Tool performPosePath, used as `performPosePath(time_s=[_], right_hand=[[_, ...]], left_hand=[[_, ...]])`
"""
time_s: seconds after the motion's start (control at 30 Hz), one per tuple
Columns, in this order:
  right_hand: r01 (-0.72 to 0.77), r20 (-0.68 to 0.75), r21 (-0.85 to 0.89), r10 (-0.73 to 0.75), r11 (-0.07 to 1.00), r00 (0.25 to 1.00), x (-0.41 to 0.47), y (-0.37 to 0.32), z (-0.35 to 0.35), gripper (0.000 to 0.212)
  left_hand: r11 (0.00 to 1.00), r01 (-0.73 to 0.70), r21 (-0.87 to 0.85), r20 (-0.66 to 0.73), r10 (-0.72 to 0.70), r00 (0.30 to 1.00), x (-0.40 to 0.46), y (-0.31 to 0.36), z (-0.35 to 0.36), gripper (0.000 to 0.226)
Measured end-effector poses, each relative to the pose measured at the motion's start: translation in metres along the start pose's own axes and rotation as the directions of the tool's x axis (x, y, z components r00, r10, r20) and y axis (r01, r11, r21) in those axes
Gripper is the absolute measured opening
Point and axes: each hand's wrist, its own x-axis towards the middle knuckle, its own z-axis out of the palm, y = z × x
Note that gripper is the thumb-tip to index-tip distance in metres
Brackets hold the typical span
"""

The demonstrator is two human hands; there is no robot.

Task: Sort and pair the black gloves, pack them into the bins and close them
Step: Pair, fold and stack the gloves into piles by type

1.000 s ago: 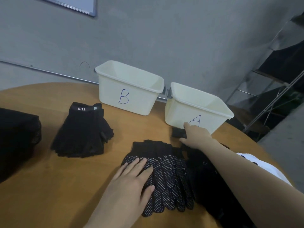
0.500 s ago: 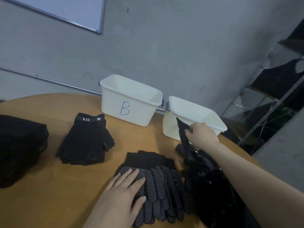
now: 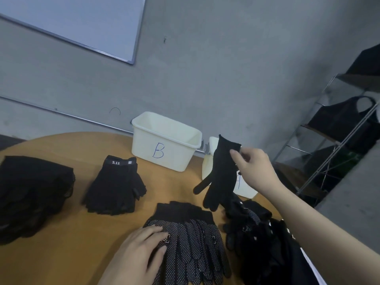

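Right grip [image 3: 251,167]: pinching cuff of plain black knit glove [image 3: 223,173], now raised off mixed black glove heap [image 3: 257,233], dangling fingers-down before white plastic bin marked A [image 3: 244,187]. Left grip [image 3: 137,256]: flat, pressing dotted-palm black glove stack [image 3: 197,237] on round wooden desk [image 3: 72,233]. Singled out; partner search pending. Soft, limp fabric.

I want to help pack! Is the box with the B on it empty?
Probably empty. The B bin has no lid, and its visible inner walls are bare; its bottom is hidden.
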Motion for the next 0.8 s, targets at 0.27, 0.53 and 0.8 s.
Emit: performPosePath(time_s=[0.27, 0.53, 0.8], right_hand=[[-0.095, 0.230, 0.472, -0.018, 0.877, 0.973, -0.025, -0.051, -0.011, 0.038], [-0.103, 0.414, 0.528, -0.150, 0.843, 0.898, -0.056, -0.077, -0.003, 0.048], [-0.157, 0.466, 0.619, -0.199, 0.770, 0.862, -0.078, -0.097, 0.004, 0.037]], left_hand=[[0.908, 0.140, -0.395, -0.193, -0.231, 0.953, -0.012, -0.003, -0.012, 0.025], [0.532, 0.218, -0.819, -0.067, -0.464, 0.883, -0.010, 0.001, -0.031, 0.021], [0.243, 0.166, -0.956, 0.065, -0.375, 0.925, -0.009, 0.005, -0.041, 0.068]])
